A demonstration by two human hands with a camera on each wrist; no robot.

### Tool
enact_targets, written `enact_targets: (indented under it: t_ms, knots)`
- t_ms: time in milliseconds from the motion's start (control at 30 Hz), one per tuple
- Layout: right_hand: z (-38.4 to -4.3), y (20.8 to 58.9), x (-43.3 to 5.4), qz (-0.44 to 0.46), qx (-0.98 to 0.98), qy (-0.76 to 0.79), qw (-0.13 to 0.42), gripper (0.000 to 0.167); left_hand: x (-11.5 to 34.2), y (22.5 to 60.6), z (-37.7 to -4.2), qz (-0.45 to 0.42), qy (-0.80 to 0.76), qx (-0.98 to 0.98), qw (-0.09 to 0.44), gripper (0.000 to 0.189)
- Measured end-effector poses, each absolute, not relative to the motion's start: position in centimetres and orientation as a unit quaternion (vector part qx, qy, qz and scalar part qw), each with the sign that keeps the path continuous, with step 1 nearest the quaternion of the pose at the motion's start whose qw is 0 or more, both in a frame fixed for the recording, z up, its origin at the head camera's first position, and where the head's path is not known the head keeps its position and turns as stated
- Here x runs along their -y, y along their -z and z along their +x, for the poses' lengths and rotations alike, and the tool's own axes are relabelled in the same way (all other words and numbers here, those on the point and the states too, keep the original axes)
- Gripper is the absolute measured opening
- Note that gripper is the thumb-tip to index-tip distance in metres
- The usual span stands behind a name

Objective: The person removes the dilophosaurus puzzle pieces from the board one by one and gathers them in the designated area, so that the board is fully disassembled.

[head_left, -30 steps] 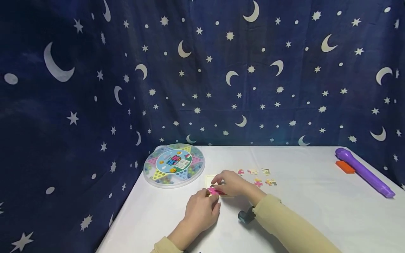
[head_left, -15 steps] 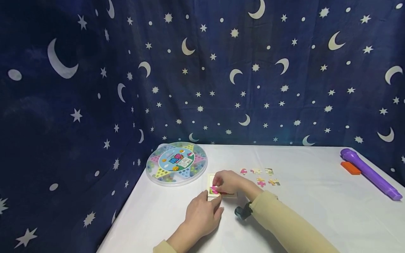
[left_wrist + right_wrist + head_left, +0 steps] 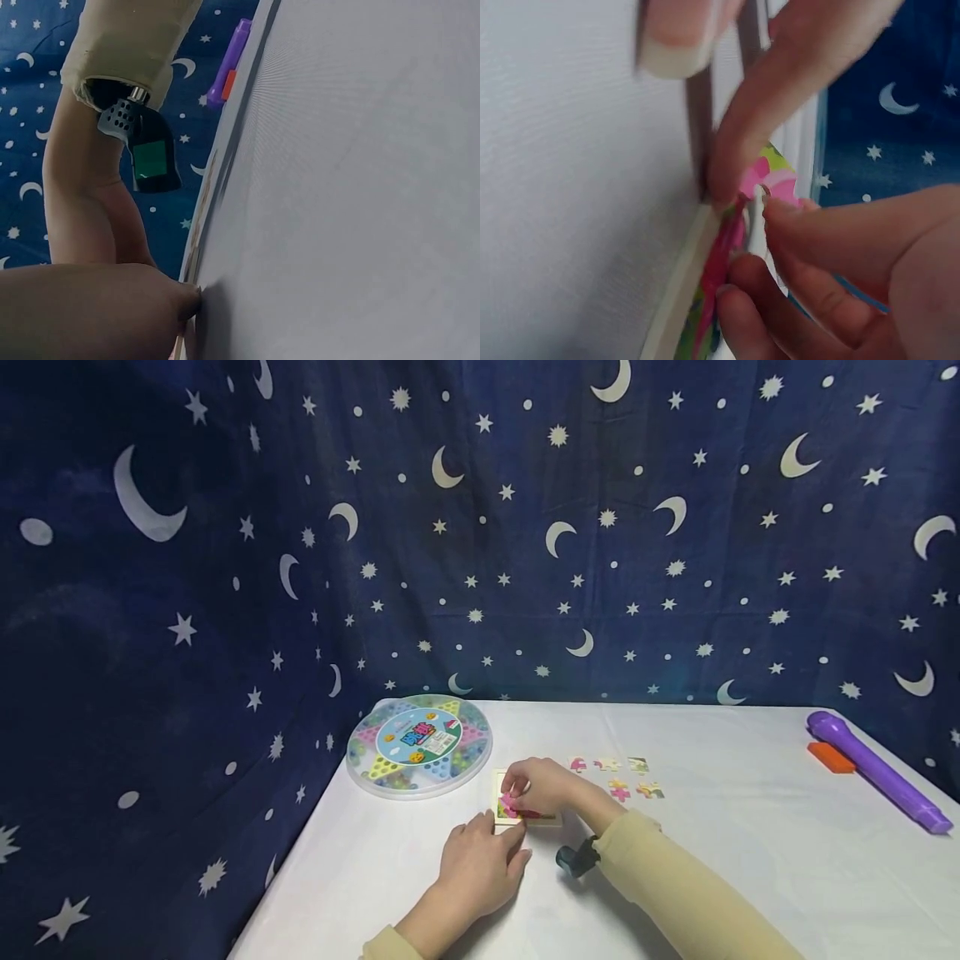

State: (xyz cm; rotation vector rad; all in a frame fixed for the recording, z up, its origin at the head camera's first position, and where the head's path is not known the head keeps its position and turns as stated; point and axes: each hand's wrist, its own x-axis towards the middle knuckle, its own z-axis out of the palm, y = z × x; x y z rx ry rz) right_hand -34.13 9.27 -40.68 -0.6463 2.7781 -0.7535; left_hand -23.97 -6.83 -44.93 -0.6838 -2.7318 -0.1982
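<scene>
A small jigsaw tray point(image 3: 551, 823) with a pale rim lies mid-table, with pink and green picture pieces along its near side. My right hand point(image 3: 546, 789) pinches a pink jigsaw piece point(image 3: 507, 806) between thumb and fingers over the tray's near left corner. In the right wrist view the pink piece point(image 3: 776, 184) shows right at the fingertips, beside the tray rim point(image 3: 671, 289). My left hand point(image 3: 480, 864) rests at the tray's near left corner, fingers extended to its edge. The right hand hides much of the tray's inside.
Several loose jigsaw pieces point(image 3: 618, 790) lie right of the tray. A round Chinese checkers set point(image 3: 416, 747) stands back left. At the right are a purple microphone-shaped toy point(image 3: 877, 772) and an orange block point(image 3: 831, 757). A dark wrist camera point(image 3: 577, 860) hangs below the right sleeve.
The left fingers have shifted from beside the pink piece to the tray's edge. The right hand has turned the pink piece, which was more upright half a second ago. The head view has shifted slightly.
</scene>
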Motion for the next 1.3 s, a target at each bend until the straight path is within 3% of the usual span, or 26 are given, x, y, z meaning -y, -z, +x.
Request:
enact_targets:
  t_ms: [233,500,867,1300]
  knots:
    - [-34.1,40.7,-9.9,-0.218,-0.923,0.305,0.088,0.009,6.7,44.7,-24.0,-0.239,0.072,0.956,0.152,0.039]
    - [-34.3,40.9,-13.1,-0.185,-0.88,0.421,0.12,0.009,7.0,44.9,-23.7,-0.239,0.079,0.955,0.154,0.038]
    - [-33.2,41.5,-19.4,-0.172,-0.897,0.39,0.113,0.007,6.5,45.0,-23.7,-0.231,0.108,0.955,0.148,0.036]
    - [-31.8,41.5,-20.6,-0.163,-0.935,0.309,0.06,0.011,6.4,45.4,-23.8,-0.23,0.132,0.949,0.173,0.033]
